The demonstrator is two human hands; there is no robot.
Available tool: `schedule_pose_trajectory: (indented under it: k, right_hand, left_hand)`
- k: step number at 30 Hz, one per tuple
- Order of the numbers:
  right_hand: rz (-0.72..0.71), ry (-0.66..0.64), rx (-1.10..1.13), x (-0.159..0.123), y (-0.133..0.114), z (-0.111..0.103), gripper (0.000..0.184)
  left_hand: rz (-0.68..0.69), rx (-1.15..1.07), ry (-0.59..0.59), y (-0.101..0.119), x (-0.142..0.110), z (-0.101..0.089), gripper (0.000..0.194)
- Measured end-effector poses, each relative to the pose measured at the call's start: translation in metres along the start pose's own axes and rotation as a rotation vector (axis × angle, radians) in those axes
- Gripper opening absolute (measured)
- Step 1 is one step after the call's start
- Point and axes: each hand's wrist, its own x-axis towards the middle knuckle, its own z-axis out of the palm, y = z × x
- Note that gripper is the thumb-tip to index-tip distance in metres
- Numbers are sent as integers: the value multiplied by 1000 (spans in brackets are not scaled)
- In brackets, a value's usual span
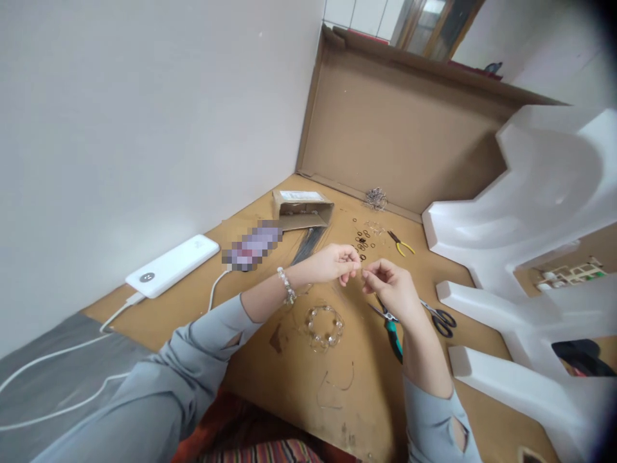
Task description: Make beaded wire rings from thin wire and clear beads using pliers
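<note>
My left hand (339,264) and my right hand (389,284) are close together above the table, their fingertips pinched almost against each other. Whatever small thing lies between them is too fine to name. A beaded bracelet (286,285) circles my left wrist. Below my hands, a ring of clear beads and wire (325,325) lies on the tabletop. Teal-handled pliers (394,339) rest beneath my right wrist, partly hidden by it. Beyond my fingers lie several small dark rings (361,243). Loose bits of thin wire (340,386) are near the front edge.
Yellow-handled pliers (402,243) and black-handled scissors (444,321) lie to the right, beside white foam packing (475,233). A tangle of wire (376,199) sits by the cardboard wall (405,122). At left are a small open cardboard box (303,224), a phone (253,247) and a cabled power bank (173,265).
</note>
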Motion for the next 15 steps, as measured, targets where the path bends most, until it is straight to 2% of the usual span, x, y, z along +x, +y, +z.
schedule_pose_trajectory:
  k: [4, 10, 15]
  right_hand:
    - [-18, 112, -121, -1, 1, 8, 24]
    - [0, 183, -61, 0, -2, 12, 26]
    - [50, 81, 72, 3, -2, 7, 34]
  left_hand:
    - [9, -15, -2, 4, -1, -1, 3]
    - [30, -59, 33, 0, 1, -4, 4]
    - [-10, 65, 29, -8, 6, -5, 20]
